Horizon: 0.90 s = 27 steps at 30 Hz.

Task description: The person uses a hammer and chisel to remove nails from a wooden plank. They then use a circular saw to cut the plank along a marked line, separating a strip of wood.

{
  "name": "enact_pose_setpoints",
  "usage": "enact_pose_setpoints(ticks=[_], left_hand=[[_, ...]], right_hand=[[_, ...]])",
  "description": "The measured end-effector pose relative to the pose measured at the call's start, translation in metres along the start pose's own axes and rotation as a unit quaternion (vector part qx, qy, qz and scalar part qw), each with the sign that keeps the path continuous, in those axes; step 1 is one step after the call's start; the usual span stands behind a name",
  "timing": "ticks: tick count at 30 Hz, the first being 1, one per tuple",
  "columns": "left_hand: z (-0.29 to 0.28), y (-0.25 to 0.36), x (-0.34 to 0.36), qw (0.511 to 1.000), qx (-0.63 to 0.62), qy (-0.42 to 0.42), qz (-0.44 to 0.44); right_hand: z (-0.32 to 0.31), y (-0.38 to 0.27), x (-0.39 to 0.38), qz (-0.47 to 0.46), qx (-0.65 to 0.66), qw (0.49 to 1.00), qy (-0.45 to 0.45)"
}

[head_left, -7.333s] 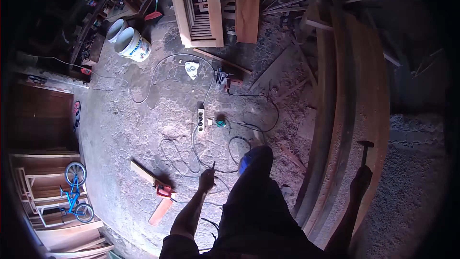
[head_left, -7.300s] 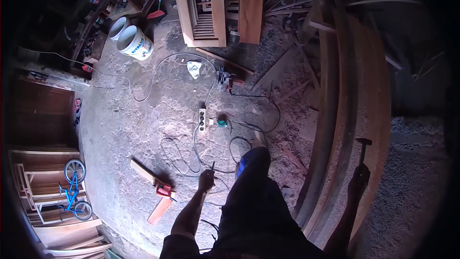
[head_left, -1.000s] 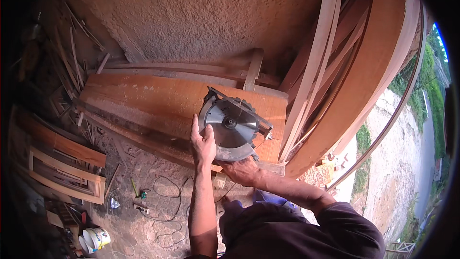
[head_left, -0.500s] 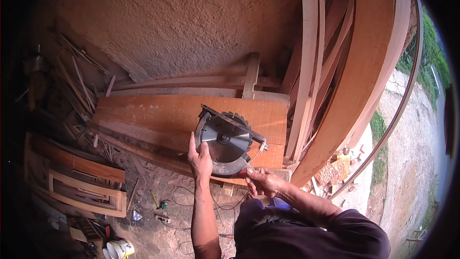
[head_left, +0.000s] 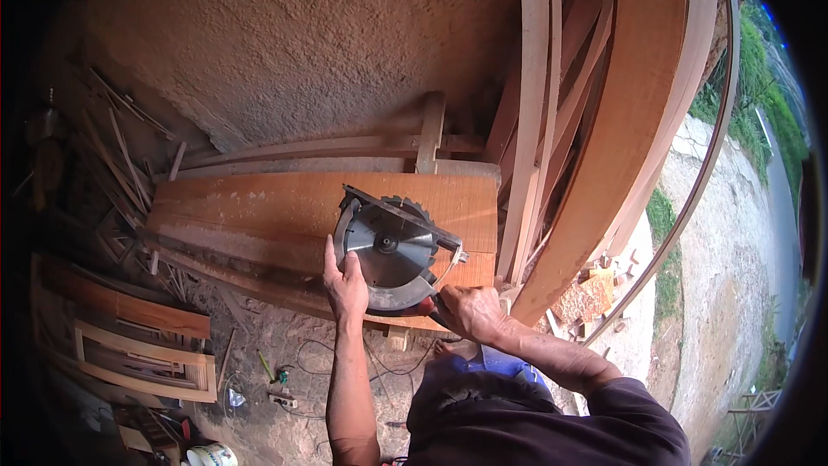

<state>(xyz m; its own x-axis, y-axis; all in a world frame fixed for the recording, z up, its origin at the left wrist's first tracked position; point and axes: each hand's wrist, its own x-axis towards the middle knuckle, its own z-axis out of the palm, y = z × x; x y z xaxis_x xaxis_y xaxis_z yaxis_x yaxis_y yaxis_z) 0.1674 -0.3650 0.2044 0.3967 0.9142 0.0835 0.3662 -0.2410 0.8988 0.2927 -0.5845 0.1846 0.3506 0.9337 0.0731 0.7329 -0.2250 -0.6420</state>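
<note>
Now steadies the circular saw [head_left: 376, 266], probably heavy and rigid, at frame centre with left hand [head_left: 348, 290] grasping its guard [head_left: 392, 297] and right hand [head_left: 470, 311] curled around the handle [head_left: 435, 317], seemingly the surest holds.

A dark purplish shirt [head_left: 552, 427] (short sleeves [head_left: 636, 408]) is worn, both hands [head_left: 348, 292] bare

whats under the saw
Under the saw is a brown board, bare wood showing to the left and right. The part directly beneath is covered, so whether the saw rests on it cannot be told.
</note>
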Motion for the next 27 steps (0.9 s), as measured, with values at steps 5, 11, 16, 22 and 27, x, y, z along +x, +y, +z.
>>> enact_pose_setpoints(ticks=[5, 11, 16, 22, 27], left_hand=[[0.0, -0.002, 0.001, 1.0, 0.003, -0.001, -0.022], [0.003, -0.002, 0.002, 1.0, -0.012, 0.015, 0.004], [0.004, 0.005, -0.003, 0.999, 0.017, 0.025, -0.016], [0.009, 0.01, -0.003, 0.994, 0.097, 0.05, -0.022], [0.01, 0.014, -0.005, 0.997, 0.041, 0.055, -0.033]], right_hand=[[0.014, 0.018, -0.004, 0.211, 0.711, 0.633, -0.222], [0.022, 0.016, 0.004, 0.215, 0.679, 0.677, -0.185], [-0.003, 0.014, 0.013, -0.108, -0.053, 0.993, 0.01], [-0.06, 0.032, 0.033, -0.312, -0.136, 0.94, -0.04], [-0.09, 0.062, 0.089, -0.521, -0.113, 0.846, 0.012]])
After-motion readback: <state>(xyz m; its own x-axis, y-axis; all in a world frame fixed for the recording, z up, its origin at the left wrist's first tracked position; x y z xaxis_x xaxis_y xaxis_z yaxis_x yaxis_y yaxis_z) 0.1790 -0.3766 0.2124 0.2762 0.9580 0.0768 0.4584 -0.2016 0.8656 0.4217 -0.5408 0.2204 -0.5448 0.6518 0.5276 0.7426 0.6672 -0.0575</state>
